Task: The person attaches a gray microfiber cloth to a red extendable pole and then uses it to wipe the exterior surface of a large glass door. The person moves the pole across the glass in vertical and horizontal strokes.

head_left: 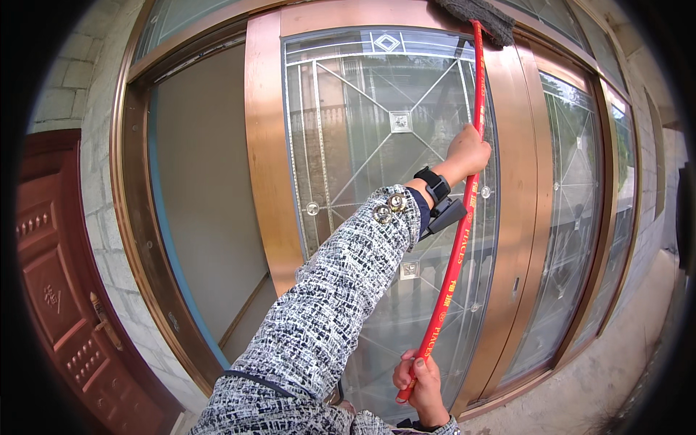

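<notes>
In the head view, the person stands before a copper-coloured door [264, 145] with patterned glass panes [362, 130] and holds a long broom up against it. The dark broom head [475, 16] lies at the top of the door leaf, touching its upper frame. The red handle [464, 239] runs down from there, a little slanted, across the glass.

The left hand [467, 151] is stretched far up and its grip is closed around the upper part of the handle. On this wrist there is a black strap [436, 185] with a small black device under it, just above the tweed sleeve [326, 304]. The right hand [420, 380] is low, near the bottom edge, and its grip is closed around the lower end of the handle.

I judge that the step in hand is brushing the top edge of the door. A further stroke would call for both hands to keep a firm hold, with the low hand steering.

To the left, the doorway [203, 203] is open, and beyond it are a block wall [101, 217] and a red-brown wooden door [51, 290].
</notes>
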A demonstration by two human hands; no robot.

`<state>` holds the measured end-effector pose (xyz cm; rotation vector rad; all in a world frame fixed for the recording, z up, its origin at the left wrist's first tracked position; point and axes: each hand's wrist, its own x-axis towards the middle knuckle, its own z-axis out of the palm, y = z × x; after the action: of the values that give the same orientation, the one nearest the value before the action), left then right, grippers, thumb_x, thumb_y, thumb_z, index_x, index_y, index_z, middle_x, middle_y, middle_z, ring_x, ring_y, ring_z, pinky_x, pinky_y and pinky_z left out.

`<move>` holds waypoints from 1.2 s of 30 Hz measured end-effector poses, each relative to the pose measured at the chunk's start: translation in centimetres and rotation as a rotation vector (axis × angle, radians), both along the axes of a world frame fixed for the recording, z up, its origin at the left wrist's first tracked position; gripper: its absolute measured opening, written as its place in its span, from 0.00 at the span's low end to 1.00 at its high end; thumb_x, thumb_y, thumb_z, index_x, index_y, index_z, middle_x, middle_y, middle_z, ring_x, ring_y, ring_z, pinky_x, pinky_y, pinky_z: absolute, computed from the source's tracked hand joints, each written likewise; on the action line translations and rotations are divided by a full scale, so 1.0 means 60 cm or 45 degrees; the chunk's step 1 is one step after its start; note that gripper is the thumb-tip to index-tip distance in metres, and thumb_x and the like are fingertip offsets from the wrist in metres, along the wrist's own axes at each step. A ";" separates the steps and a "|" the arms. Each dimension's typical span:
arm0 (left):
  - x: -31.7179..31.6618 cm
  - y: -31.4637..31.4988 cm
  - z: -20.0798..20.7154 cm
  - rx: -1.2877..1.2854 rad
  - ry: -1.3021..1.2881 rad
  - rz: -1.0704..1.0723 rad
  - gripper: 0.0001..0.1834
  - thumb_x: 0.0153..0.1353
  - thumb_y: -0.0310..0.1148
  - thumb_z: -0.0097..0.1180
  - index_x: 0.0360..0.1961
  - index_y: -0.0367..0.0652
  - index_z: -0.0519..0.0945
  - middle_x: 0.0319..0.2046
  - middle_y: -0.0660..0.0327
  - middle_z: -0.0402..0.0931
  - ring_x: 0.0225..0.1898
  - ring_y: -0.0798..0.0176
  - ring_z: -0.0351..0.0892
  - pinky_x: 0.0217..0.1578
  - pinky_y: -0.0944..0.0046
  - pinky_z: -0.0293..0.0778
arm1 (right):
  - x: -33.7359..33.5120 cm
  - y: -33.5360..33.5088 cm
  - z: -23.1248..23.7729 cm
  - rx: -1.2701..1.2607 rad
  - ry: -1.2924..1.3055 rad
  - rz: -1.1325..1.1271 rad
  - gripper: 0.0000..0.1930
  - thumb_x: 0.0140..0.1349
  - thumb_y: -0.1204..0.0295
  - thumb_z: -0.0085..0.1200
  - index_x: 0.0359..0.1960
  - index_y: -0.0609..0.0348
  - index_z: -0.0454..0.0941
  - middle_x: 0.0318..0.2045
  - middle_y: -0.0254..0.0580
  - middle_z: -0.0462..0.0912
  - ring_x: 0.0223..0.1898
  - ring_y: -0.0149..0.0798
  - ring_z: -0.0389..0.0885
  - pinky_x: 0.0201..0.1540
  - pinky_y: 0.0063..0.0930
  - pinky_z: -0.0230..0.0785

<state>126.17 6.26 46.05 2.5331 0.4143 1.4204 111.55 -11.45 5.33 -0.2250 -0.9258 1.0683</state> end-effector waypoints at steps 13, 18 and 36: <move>-0.459 0.102 0.046 0.086 -0.107 -0.006 0.13 0.65 0.32 0.54 0.41 0.30 0.70 0.28 0.50 0.77 0.25 0.53 0.82 0.27 0.50 0.77 | -0.324 0.114 0.010 -0.142 -0.314 0.034 0.11 0.79 0.65 0.52 0.51 0.61 0.71 0.24 0.35 0.73 0.27 0.29 0.75 0.31 0.27 0.72; -0.785 0.168 0.089 -0.117 -0.253 -0.013 0.09 0.67 0.31 0.53 0.41 0.37 0.70 0.27 0.59 0.74 0.23 0.65 0.77 0.25 0.59 0.76 | -0.523 0.193 0.061 -0.190 -0.601 -0.065 0.13 0.79 0.63 0.52 0.51 0.60 0.71 0.23 0.32 0.74 0.23 0.26 0.74 0.26 0.23 0.69; -1.322 0.249 0.176 -0.338 -0.859 0.229 0.03 0.68 0.28 0.49 0.36 0.40 0.70 0.23 0.62 0.72 0.18 0.67 0.71 0.20 0.62 0.72 | -0.728 0.278 0.181 0.030 -0.708 0.325 0.19 0.78 0.67 0.54 0.63 0.64 0.73 0.28 0.28 0.74 0.26 0.23 0.70 0.30 0.19 0.66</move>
<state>46.87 21.18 56.62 1.7084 0.6508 2.0061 67.88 5.23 16.20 -0.4044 -1.4951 1.2552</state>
